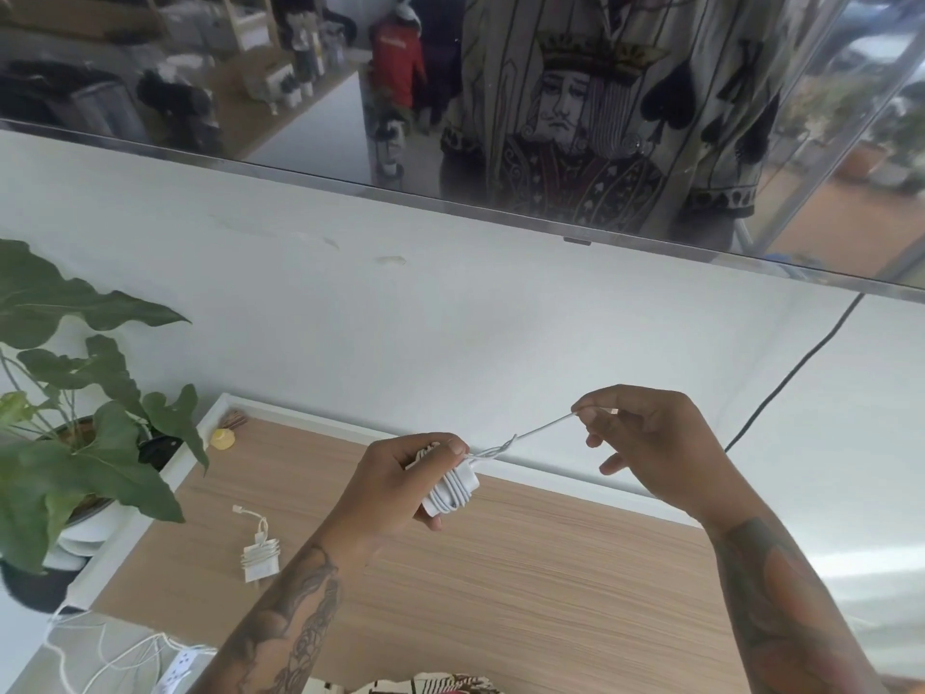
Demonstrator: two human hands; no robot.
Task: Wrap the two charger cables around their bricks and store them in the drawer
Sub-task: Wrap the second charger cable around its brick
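Note:
My left hand (395, 480) grips a white charger brick (453, 488) with its cable wound round it several turns, held above the wooden cabinet top (525, 583). The loose cable end (540, 432) runs taut up and to the right. My right hand (645, 443) pinches the cable's tip between thumb and forefinger. A second white charger brick (260, 556), wrapped in its own cable with the plug end sticking out, lies on the wood to the left. No drawer shows in this view.
A potted plant (75, 433) with large leaves stands at the left edge. A small yellow object (223, 438) sits in the back left corner. A wall-mounted TV (450, 92) hangs above, with a black cord (786, 383) running down. A white power strip (177, 668) and cables lie on the floor at the lower left.

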